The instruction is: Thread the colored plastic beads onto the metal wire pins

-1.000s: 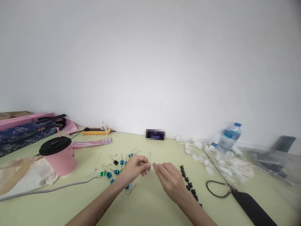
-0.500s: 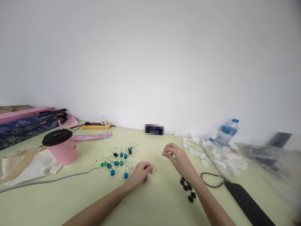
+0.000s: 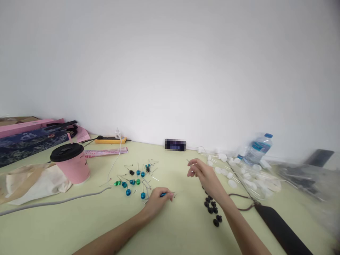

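Pale green tabletop (image 3: 175, 230) is spreading out under both bare arms, and the person's left hand (image 3: 157, 202) is resting low on it. Its fingers are curling in, with thumb and forefinger pinching a small blue-capped metal pin (image 3: 163, 194) whose thin leg is pointing right, just above the surface. The right hand (image 3: 206, 176) is hovering higher and farther back, well apart from the left. Its fingertips are pressing together on a thin silvery wire pin (image 3: 188, 162) that is sticking up and to the left, while the other fingers are bending loosely. Just left of the left hand, a scattered cluster of blue and green capped pins (image 3: 132, 180) is lying and standing on the table (some legs are pointing straight up). Just beside the right wrist, a loose string of small black round caps (image 3: 213, 209) is trailing toward the near edge. Beyond the right hand, a heap of white plastic caps on clear stems (image 3: 233, 175) is sitting near a clear water bottle with a blue lid (image 3: 259, 148), which is looking blurred. Over at the left, a pink paper cup with a black lid (image 3: 71, 168) is standing upright beside a cream cloth bag (image 3: 32, 182), and a grey cable (image 3: 53, 202) is running across in front of them. A flat black pouch with a cord loop (image 3: 281, 230) is lying at the right.
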Available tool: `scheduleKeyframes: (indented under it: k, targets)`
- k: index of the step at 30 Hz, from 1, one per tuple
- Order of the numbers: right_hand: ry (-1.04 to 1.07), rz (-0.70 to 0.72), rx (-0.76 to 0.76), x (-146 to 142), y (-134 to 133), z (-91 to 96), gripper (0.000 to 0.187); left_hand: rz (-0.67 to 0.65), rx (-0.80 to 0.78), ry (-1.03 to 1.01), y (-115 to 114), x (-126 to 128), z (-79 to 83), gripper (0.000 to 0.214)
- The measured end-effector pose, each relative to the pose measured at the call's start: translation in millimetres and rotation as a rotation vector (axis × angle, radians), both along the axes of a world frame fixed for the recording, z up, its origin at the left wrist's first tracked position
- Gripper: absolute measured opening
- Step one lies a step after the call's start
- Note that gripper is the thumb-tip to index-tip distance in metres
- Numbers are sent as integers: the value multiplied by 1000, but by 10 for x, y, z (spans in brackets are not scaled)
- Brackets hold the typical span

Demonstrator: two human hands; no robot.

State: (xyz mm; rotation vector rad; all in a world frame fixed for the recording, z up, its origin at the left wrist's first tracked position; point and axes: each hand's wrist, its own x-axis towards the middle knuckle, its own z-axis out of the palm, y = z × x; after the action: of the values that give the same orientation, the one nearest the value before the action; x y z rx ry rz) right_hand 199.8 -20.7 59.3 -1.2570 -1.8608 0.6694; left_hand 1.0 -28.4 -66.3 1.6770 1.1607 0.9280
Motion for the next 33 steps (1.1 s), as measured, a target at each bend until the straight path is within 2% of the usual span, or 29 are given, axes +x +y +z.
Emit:
scheduleKeyframes:
  k: [3, 5, 7, 9, 10, 12, 16, 19, 22, 24, 27, 31, 32, 33]
  targets:
    - [158, -48, -10, 302, 12, 89, 22, -18, -49, -29, -25, -119, -48, 32]
    - [235, -106, -32, 623, 21, 110, 26, -22, -98, -68, 2, -222, -71, 34]
    - [275, -179, -70, 998, 40, 51, 27, -15, -117, -107, 64, -334, -79, 34]
    - [175, -324, -61, 1363, 73, -99, 24, 0, -106, -154, 152, -442, -78, 34]
    - [40, -421, -60, 1520, 93, -201, 26, 10, -97, -186, 200, -490, -77, 34]
    - [-74, -533, -106, 1752, 135, -424, 27, 21, -91, -257, 286, -562, -81, 34]
    - [-308, -646, -159, 1863, 198, -796, 19, 22, -115, -354, 329, -598, -90, 34]
    - [-464, -649, -127, 1782, 203, -909, 9, 18, -134, -419, 241, -562, -79, 36]
    - [-564, -608, -64, 1638, 171, -881, 10, 23, -178, -493, 147, -520, -74, 36]
    - [-598, -550, -15, 1430, 116, -837, 14, 34, -233, -556, 113, -502, -81, 35]
    - [-614, -367, 58, 847, -54, -855, 18, 56, -275, -598, 92, -482, -91, 33]
    - [-638, -9, 117, -119, -370, -1091, 17, 45, -260, -565, 54, -447, -75, 32]
    - [-670, 104, 174, -301, -436, -1153, 17, 41, -257, -557, 41, -437, -71, 32]
    - [-673, 143, 184, -438, -489, -1200, 18, 39, -255, -549, 28, -426, -70, 31]
